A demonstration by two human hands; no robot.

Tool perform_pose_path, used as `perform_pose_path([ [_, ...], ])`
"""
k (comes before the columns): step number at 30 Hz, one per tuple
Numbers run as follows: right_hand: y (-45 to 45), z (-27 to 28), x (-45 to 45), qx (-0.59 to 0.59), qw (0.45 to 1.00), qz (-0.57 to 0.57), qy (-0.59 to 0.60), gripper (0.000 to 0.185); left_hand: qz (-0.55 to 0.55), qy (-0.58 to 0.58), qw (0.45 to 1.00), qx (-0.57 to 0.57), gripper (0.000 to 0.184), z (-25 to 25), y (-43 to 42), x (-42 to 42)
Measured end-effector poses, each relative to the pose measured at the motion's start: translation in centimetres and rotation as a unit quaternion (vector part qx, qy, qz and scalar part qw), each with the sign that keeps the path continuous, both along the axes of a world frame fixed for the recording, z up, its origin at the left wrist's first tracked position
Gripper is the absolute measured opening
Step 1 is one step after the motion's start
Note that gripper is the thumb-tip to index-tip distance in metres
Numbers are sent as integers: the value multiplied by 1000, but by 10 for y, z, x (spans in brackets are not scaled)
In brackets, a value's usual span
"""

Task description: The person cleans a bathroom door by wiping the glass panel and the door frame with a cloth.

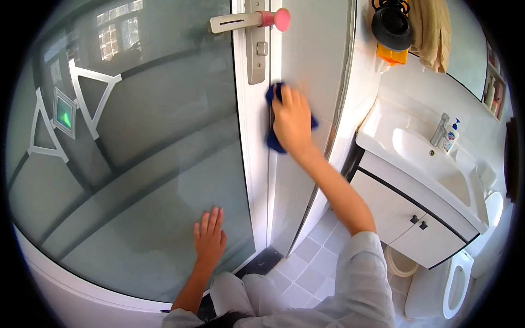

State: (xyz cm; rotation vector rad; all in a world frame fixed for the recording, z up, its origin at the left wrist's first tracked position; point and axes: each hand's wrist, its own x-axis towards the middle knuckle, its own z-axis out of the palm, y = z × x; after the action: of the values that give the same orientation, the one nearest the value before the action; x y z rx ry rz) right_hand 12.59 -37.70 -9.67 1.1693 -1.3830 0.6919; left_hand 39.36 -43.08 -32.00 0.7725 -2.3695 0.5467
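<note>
A dark blue cloth [275, 140] is bunched under my right hand [293, 121], which presses it against the white door edge and frame, below the lever handle [238, 22]. My fingers are wrapped over the cloth and slightly blurred. Lower down, my left hand [210, 235] lies flat on the frosted glass door [175, 109], fingers spread, holding nothing. The handle has a pink round bumper [281, 19] at its end, over a metal lock plate [256, 60].
To the right stand a white sink [432, 158] with a faucet [441, 129] and soap bottle [449, 138], a cabinet [404, 208] and a toilet [443, 290]. A towel [431, 33] hangs above. Grey tiles [301, 268] cover the floor.
</note>
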Motion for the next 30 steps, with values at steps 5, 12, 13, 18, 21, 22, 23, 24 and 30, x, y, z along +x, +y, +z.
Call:
perform_pose_path([
  [5,3,4,1,5,999,3,-45,29,10,-20,999,48,62,2,1,-1],
  [12,-12,49,-5,-84,996,-23,15,25,-4,5,1000,11,63,-6,-4,-3],
  [13,-8,31,-4,-44,999,-24,4,24,-4,8,1000,17,63,-5,-4,-4],
  [18,5,-25,-1,48,998,-16,-22,22,0,4,999,37,62,-1,1,-7],
  [21,-4,18,-4,-18,1000,-17,7,16,2,7,1000,18,62,-3,-3,-5],
  [22,-8,41,-5,-32,999,-39,5,15,-3,10,1000,3,62,-4,-5,-5],
  [23,-14,66,-9,-78,996,-24,31,13,-2,9,1000,1,62,-5,-6,-5],
  [24,-19,90,-12,-105,994,-12,39,12,4,7,1000,-7,62,-6,-6,-5],
  [30,-17,90,-6,-150,986,-11,73,14,1,17,1000,0,62,-3,-2,-3],
])
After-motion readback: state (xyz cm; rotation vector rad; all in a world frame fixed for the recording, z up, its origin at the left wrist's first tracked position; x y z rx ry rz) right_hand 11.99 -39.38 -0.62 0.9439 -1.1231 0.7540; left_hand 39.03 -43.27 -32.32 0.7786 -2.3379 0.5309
